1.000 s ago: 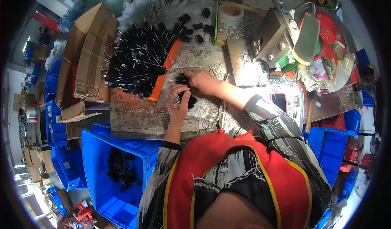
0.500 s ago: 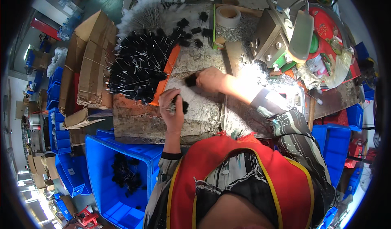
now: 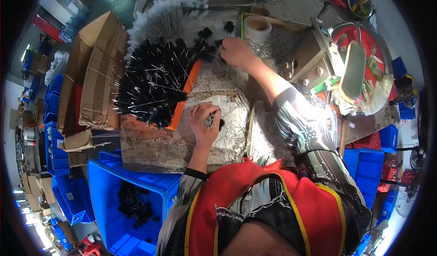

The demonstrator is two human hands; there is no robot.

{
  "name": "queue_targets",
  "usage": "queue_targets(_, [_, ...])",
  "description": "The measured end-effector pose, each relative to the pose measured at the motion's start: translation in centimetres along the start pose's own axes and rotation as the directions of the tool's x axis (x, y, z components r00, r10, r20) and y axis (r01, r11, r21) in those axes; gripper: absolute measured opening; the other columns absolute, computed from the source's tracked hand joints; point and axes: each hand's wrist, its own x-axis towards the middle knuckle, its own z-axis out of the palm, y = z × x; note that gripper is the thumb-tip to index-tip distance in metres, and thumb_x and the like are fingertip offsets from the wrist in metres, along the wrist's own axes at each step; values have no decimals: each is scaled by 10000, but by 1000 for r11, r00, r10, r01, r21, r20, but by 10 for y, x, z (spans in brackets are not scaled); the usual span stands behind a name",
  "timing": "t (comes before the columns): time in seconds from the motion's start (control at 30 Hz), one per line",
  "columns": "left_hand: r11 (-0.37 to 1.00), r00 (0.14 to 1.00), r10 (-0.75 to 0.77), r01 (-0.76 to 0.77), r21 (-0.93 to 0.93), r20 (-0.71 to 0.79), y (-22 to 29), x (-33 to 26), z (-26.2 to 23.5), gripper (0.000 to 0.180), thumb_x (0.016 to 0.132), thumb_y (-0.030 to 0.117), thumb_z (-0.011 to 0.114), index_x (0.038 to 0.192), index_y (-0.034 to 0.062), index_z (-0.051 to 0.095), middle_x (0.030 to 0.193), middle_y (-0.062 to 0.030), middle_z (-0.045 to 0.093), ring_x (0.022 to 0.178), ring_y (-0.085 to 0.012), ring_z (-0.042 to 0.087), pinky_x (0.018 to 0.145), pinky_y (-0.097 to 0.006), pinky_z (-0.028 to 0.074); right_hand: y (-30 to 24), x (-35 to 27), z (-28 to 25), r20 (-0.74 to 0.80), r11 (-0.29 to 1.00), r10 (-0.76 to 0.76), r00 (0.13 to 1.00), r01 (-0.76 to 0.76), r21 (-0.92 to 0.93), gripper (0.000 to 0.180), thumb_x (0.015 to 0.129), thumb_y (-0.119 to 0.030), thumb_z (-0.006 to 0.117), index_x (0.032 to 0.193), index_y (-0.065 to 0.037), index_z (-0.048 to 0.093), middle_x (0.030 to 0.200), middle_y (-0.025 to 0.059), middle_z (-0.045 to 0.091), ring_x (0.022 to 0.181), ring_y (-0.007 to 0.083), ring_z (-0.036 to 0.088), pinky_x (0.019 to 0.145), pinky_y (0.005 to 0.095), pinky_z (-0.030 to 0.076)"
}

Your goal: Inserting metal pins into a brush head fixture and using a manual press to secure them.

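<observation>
Closest to the body, at about six o'clock on the worn worktop point(image 3: 150, 146), the left hand point(image 3: 205, 121) is curling tight around a small bundle of wire stems point(image 3: 210, 119), fingers folded over so only the metal ends and a dark tuft are peeking out at its three o'clock side. Up at twelve o'clock from that fist, the right hand point(image 3: 234, 51) is stretching well out along the bench, arm fully extended, fingertips pinching down among the loose black brush heads point(image 3: 207, 39); whether it is gripping one or only touching them, the view is not showing clearly. So the right hand is sitting right on the supply while the left is lying well apart from it, holding what it has. Off at ten o'clock from the left hand, the big heap of black wire-stemmed brushes point(image 3: 154, 85) is fanning out, stems pointing every way, hemmed by an orange strip point(image 3: 184, 94) running diagonally along its near edge. Farther out at eleven o'clock a white fluffy batch point(image 3: 166, 19) is spreading, and a tape roll point(image 3: 257, 27) is sitting just beside the right hand at its two o'clock. Down at eight o'clock, below the bench, a blue bin point(image 3: 114, 183) is holding more dark pieces.
</observation>
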Motion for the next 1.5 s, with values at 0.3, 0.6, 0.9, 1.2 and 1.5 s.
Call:
queue_targets(0.3, [988, 997, -59, 51, -147, -46, -11, -3, 5, 120, 758, 107, 652, 863, 77, 601, 825, -59, 609, 873, -263, 577, 790, -379, 419, 37, 71, 49, -134, 900, 237, 962, -269, -343, 307, 788, -210, 497, 1009, -51, 638, 1056, 183, 608, 1000, 320, 583, 826, 392, 469])
queue_targets(0.6, [989, 996, -75, 69, -134, -39, -9, 3, -4, 130, 741, 96, 650, 857, 79, 595, 824, -57, 608, 854, -262, 578, 789, -374, 418, 46, 44, 22, -38, 973, -136, 990, 126, -196, 197, 764, -153, 476, 819, -7, 597, 886, 169, 614, 800, 305, 618, 650, 399, 485])
queue_targets(0.9, [983, 996, -34, 19, -181, -78, -12, -1, -3, 132, 733, 86, 674, 834, 71, 590, 813, -52, 598, 817, -264, 575, 761, -373, 431, 38, -31, 11, 126, 730, 32, 991, -109, 674, 271, 872, -170, 491, 770, 51, 612, 620, 58, 581, 433, 96, 483, 381, 238, 357])
queue_targets(1.2, [987, 991, 122, -126, 95, 49, 17, 17, -1, 360, 711, 133, 662, 1066, 170, 617, 1002, -3, 596, 923, -233, 514, 819, -363, 385, 28, -95, 11, 598, 757, 85, 797, -442, 481, 318, 874, -169, 435, 762, 52, 635, 506, 42, 519, 314, 64, 388, 277, 202, 269])
queue_targets(1.5, [998, 986, 53, -59, 30, 158, 35, 23, 3, 313, 652, 190, 687, 951, 109, 642, 1019, 3, 601, 974, -232, 488, 873, -374, 352, 15, -121, 8, 713, 698, -44, 700, -489, 523, 296, 828, -151, 443, 697, 60, 603, 571, 110, 583, 296, 80, 403, 235, 187, 262])
